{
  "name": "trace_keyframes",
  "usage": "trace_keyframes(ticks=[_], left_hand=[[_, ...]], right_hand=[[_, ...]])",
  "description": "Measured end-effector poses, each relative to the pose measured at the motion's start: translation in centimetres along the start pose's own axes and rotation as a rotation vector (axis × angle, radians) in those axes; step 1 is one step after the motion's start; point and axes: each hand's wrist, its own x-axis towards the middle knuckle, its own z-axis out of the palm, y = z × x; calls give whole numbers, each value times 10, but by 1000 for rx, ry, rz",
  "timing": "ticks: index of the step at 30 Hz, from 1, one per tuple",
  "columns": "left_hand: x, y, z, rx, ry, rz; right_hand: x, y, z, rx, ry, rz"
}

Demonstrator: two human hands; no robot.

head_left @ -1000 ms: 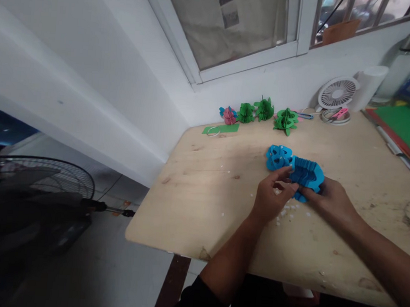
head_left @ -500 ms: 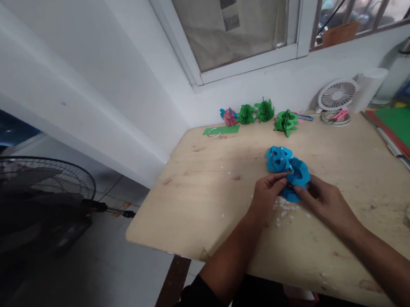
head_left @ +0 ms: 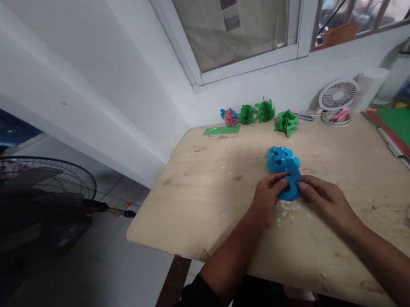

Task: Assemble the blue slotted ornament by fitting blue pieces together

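A curved blue paper cutout [head_left: 290,191] is held between both hands above the wooden table. My left hand [head_left: 270,187] pinches its left edge with thumb and fingers. From the other side, my right hand [head_left: 318,193] grips the right edge between thumb and forefinger. Just beyond the fingers lies a cluster of blue paper shapes [head_left: 277,158] dotted with small white bits; whether it is joined to the held piece I cannot tell. Below the hands, small white scraps [head_left: 285,212] are scattered on the tabletop.
Along the wall stand green paper ornaments [head_left: 265,111] and a pink and blue one [head_left: 230,117]. A green strip [head_left: 221,130] lies beside them. Back right are a small white fan [head_left: 337,95], a cable coil and green sheets [head_left: 409,131]. A black floor fan [head_left: 40,173] stands left of the table [head_left: 187,194].
The held blue paper has turned from a fanned, layered look to a flatter S-like outline. My right fingers have shifted along its right edge; my left hand stays nearly in place.
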Motion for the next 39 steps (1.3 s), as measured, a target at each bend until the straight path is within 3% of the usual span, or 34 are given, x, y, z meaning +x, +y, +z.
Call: trace_keyframes(ticks=[10, 17, 21, 24, 29, 34, 39], left_hand=[[-5, 9, 3, -162, -115, -117], [-8, 9, 10, -211, -110, -164], [-9, 9, 8, -110, -103, -130], [-9, 12, 5, 59, -99, -30], [-4, 9, 0, 316, -175, 91], [6, -2, -7, 313, -185, 95], [2, 7, -6, 307, -174, 48]], right_hand=[[3, -2, -1, 337, -52, 62], [3, 7, 7, 584, -79, 149], [3, 7, 6, 614, -43, 168], [4, 3, 4, 584, -31, 164], [6, -1, 3, 494, 11, 151], [7, 1, 1, 480, 15, 163], [6, -1, 1, 530, 12, 174]])
